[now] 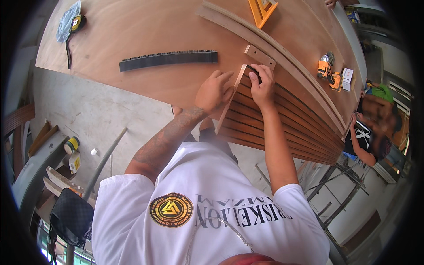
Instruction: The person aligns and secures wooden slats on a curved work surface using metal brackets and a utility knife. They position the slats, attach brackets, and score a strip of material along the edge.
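A brown slatted panel [289, 119] with dark grooves lies along the table's near edge, with a pale thin edge [231, 98] at its left end. Beside that edge is my left hand [214, 92], its fingers half bent and apart, fingertips close to the wood; I see nothing held in it. My right hand [263, 86] is over the panel's far left corner, thumb and fingers closed around its dark far edge. Just beyond it lies a short wooden block [259, 56] with holes. A dark strip [170, 59] with a ragged far edge rests to the left.
Long curved-looking wooden boards [282, 55] run across the table [101, 35]. An orange angled tool [263, 12] is at the far side, orange power drills [325, 66] at the right, a tape measure [78, 23] at far left. Another person [364, 141] is at the right.
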Action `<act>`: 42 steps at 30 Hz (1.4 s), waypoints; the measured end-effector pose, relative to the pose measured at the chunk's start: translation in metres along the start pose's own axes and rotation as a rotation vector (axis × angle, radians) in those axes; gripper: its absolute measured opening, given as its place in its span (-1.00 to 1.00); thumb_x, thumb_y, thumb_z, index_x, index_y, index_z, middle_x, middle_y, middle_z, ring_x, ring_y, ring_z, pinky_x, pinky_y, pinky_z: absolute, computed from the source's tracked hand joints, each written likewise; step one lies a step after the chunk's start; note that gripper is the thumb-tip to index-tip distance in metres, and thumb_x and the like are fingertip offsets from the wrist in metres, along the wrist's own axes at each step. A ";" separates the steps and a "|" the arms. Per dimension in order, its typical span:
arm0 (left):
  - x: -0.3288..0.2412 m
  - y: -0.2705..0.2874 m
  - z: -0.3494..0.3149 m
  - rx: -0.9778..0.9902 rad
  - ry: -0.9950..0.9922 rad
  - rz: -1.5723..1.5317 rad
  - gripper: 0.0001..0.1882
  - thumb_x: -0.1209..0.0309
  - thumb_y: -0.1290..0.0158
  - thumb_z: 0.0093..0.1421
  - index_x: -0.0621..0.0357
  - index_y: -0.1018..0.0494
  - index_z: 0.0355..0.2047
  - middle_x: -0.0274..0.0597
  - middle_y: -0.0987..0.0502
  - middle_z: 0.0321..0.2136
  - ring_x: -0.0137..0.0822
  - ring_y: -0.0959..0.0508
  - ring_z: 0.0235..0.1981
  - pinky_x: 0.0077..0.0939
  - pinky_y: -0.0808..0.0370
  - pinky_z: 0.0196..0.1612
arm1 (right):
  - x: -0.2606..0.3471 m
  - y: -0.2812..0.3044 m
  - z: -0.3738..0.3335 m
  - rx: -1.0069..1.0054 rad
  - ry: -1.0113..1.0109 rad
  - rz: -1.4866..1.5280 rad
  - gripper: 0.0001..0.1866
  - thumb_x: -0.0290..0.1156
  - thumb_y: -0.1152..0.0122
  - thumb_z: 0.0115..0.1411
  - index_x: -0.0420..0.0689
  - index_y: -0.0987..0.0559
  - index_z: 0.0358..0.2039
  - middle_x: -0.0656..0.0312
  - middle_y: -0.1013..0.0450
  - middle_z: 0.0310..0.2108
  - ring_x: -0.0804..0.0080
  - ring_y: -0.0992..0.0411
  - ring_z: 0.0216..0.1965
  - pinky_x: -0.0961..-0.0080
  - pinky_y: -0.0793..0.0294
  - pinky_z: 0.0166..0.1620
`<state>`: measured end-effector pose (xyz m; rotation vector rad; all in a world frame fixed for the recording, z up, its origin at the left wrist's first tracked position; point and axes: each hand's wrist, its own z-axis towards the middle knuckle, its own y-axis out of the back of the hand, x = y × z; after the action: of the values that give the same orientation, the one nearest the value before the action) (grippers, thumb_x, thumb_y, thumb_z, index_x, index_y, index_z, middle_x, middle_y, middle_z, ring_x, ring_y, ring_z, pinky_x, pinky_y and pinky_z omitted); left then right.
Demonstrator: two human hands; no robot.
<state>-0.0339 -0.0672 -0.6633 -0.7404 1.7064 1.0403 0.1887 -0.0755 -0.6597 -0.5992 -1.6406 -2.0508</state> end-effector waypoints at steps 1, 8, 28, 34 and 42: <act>0.000 0.005 0.000 -0.018 -0.016 0.079 -0.44 0.33 -0.30 0.28 0.26 -0.50 0.25 -0.02 -0.61 -0.24 -0.14 -0.64 -0.26 -0.24 -0.60 -0.10 | 0.000 0.002 0.000 0.010 0.004 -0.002 -0.71 -0.36 -0.34 0.33 -0.20 -0.69 0.01 0.06 -0.56 -0.06 0.02 -0.49 0.03 0.17 -0.47 0.14; -0.008 -0.018 -0.005 0.117 0.132 -0.155 -0.50 0.41 -0.34 0.24 0.32 -0.55 0.16 -0.06 -0.66 -0.23 -0.24 -0.65 -0.26 -0.32 -0.61 -0.11 | -0.001 0.012 0.001 0.102 -0.011 0.027 -0.67 -0.35 -0.37 0.33 -0.20 -0.68 0.05 0.02 -0.56 0.01 0.01 -0.51 0.07 0.23 -0.49 0.16; 0.027 0.110 0.020 -0.211 -0.230 0.894 -0.53 0.38 -0.27 0.20 0.09 -0.51 0.13 -0.14 -0.57 0.01 -0.01 -0.52 0.16 0.00 -0.32 0.32 | -0.007 0.002 0.001 0.021 0.039 0.004 -0.73 -0.40 -0.36 0.30 -0.19 -0.69 -0.01 0.05 -0.58 -0.06 0.00 -0.50 0.03 0.18 -0.48 0.12; 0.003 0.094 0.006 -0.026 0.047 0.653 -0.72 0.36 -0.25 0.25 0.11 -0.60 -0.05 -0.04 -0.61 -0.11 0.04 -0.61 0.00 -0.03 -0.51 0.09 | -0.010 0.000 -0.002 0.017 0.025 0.013 -0.71 -0.39 -0.37 0.29 -0.18 -0.69 0.00 0.04 -0.57 -0.05 0.00 -0.50 0.04 0.17 -0.48 0.13; -0.025 0.010 -0.002 0.012 0.084 0.289 -0.77 0.34 -0.16 0.34 0.18 -0.61 -0.08 0.07 -0.60 -0.21 0.18 -0.63 -0.15 0.04 -0.56 -0.06 | -0.006 0.002 -0.001 0.029 0.020 0.008 -0.71 -0.40 -0.38 0.30 -0.18 -0.69 0.01 0.06 -0.57 -0.04 0.02 -0.50 0.04 0.21 -0.47 0.15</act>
<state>-0.0343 -0.0644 -0.6369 -0.5460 1.9303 1.2077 0.1953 -0.0765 -0.6617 -0.5727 -1.6511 -2.0181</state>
